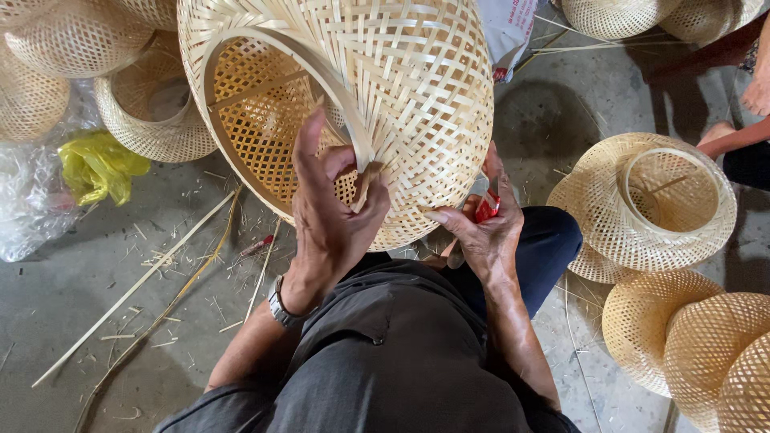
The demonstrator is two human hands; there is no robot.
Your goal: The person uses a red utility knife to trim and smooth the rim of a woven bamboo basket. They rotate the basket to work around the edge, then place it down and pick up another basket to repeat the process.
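A large woven bamboo basket (pixel 401 88) lies tilted in front of me, its round opening facing left. My left hand (pixel 333 208) grips the rim band of the basket at the lower edge of the opening, thumb pressed on a bamboo strip end. Under the basket's right side, my right hand (pixel 481 228) supports the weave and also holds a small red-handled tool (pixel 486 207). A metal watch sits on my left wrist.
More woven baskets lie around: several at upper left (pixel 152 112), a stack at right (pixel 642 200), others at lower right (pixel 698 345). Long bamboo strips (pixel 136 289) and shavings litter the concrete floor. A yellow plastic bag (pixel 100 164) lies left. Another person's foot (pixel 754 92) is at upper right.
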